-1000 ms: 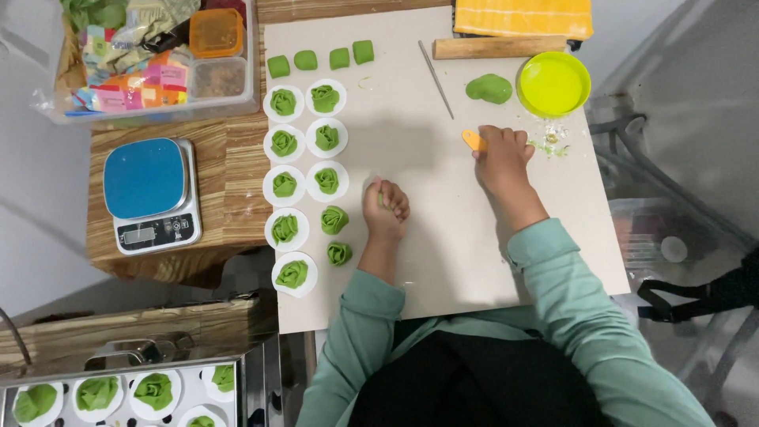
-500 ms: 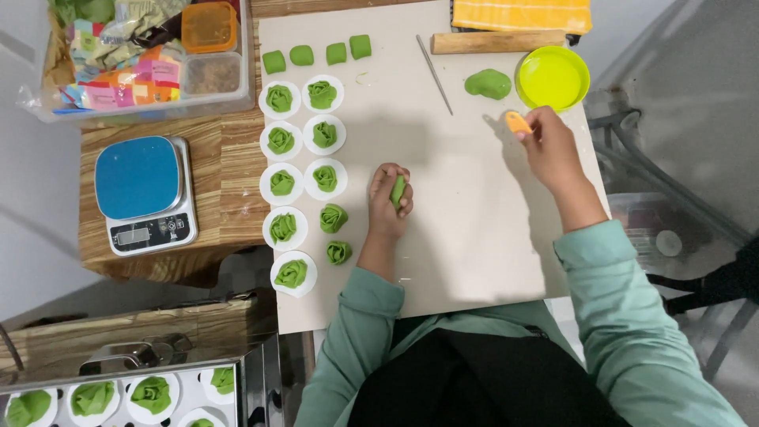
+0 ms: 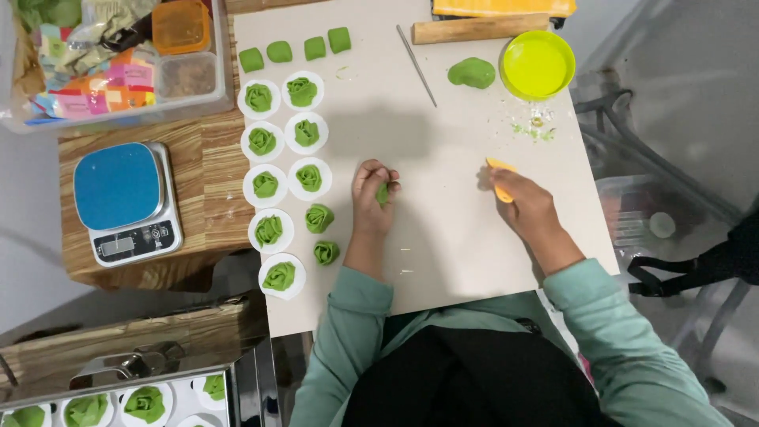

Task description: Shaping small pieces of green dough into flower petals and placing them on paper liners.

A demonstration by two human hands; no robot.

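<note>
My left hand point(image 3: 373, 194) is closed around a small piece of green dough point(image 3: 383, 193) above the pale work board point(image 3: 443, 237). My right hand point(image 3: 528, 207) grips an orange scraper point(image 3: 500, 172) whose tip rests on the board to the right. Left of my left hand stand several green dough rosettes on white paper rounds point(image 3: 266, 185), and two bare rosettes point(image 3: 319, 218) lie closest to it. A green dough lump point(image 3: 472, 73) lies at the far side beside a yellow-green bowl point(image 3: 538, 63).
Several green dough cubes point(image 3: 296, 50) line the board's far left edge. A thin stick point(image 3: 417, 54) and a wooden rolling pin point(image 3: 479, 28) lie beyond. A blue-topped scale point(image 3: 125, 202) sits on a wooden stand; a clear bin point(image 3: 118, 59) holds packets. A tray point(image 3: 118, 403) of rosettes sits below.
My right hand has drawn back from near the yellow-green bowl toward me, carrying the orange scraper down to the board. My left hand stays in place, still holding its green dough piece.
</note>
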